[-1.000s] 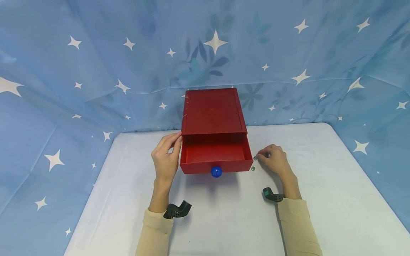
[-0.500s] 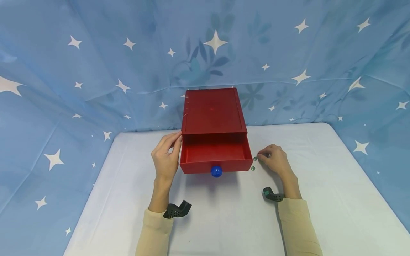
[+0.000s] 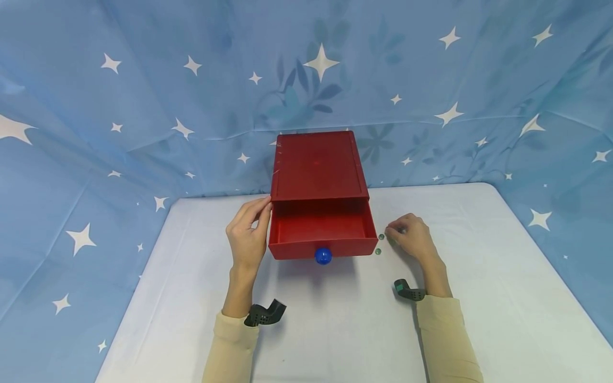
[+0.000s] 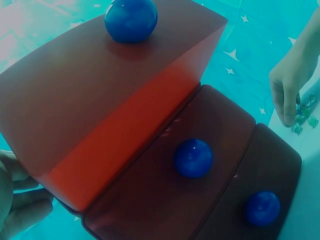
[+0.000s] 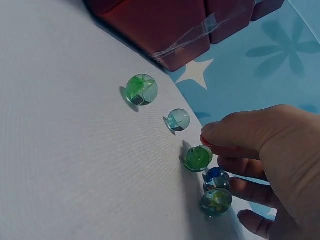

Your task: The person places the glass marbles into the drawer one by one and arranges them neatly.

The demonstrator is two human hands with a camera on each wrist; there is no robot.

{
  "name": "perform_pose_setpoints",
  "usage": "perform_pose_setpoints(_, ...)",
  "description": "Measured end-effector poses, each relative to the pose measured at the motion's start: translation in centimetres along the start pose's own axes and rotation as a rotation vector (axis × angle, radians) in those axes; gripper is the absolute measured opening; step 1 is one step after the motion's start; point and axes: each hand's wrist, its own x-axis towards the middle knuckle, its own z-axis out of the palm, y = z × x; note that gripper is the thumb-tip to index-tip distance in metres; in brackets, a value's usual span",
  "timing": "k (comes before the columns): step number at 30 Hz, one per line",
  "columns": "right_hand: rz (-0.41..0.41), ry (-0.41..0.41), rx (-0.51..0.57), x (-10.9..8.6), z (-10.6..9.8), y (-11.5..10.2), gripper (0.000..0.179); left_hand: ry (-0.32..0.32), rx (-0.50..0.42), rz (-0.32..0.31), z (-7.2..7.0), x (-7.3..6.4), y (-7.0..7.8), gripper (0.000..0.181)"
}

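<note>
A red drawer cabinet [image 3: 320, 166] has its top drawer [image 3: 323, 247] pulled out. Blue ball knobs [image 4: 193, 158] mark its drawer fronts, and the two lower drawers are closed. My left hand [image 3: 247, 234] touches the cabinet's left side near its front edge, fingers extended. Several glass marbles, among them a green marble [image 5: 198, 158] and a blue marble [image 5: 217, 178], lie right of the cabinet. Just over them, my right hand [image 3: 412, 236] has thumb and index tips together, a red patch showing between them; I cannot tell whether it holds a marble.
Nearer the cabinet's base lie another green marble [image 5: 141, 90] and a pale clear marble [image 5: 178, 120]. The table [image 3: 316, 324] has a white cover, and a blue star-patterned cloth [image 3: 201, 101] hangs behind and beside it.
My right hand has shifted very slightly right and away from me, its fingers still together. The left hand, drawer and nearest marbles stay in place.
</note>
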Motion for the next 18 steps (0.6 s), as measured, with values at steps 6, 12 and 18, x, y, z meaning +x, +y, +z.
perform_pose_setpoints(6, -0.006, 0.042, 0.024, 0.0, -0.3, -0.1, 0.025, 0.003, -0.003, 0.006, 0.0, -0.1, -0.1, 0.02)
perform_pose_setpoints(12, 0.007, 0.091, 0.054, -0.2, -1.1, -0.9, 0.027, 0.008, -0.012, 0.003, 0.0, -0.1, -0.2, 0.02)
perform_pose_setpoints(18, -0.034, 0.152, 0.059, -0.2, -1.6, -1.5, 0.025, 0.006, -0.01, -0.008, 0.0, -0.1, -0.2, 0.02)
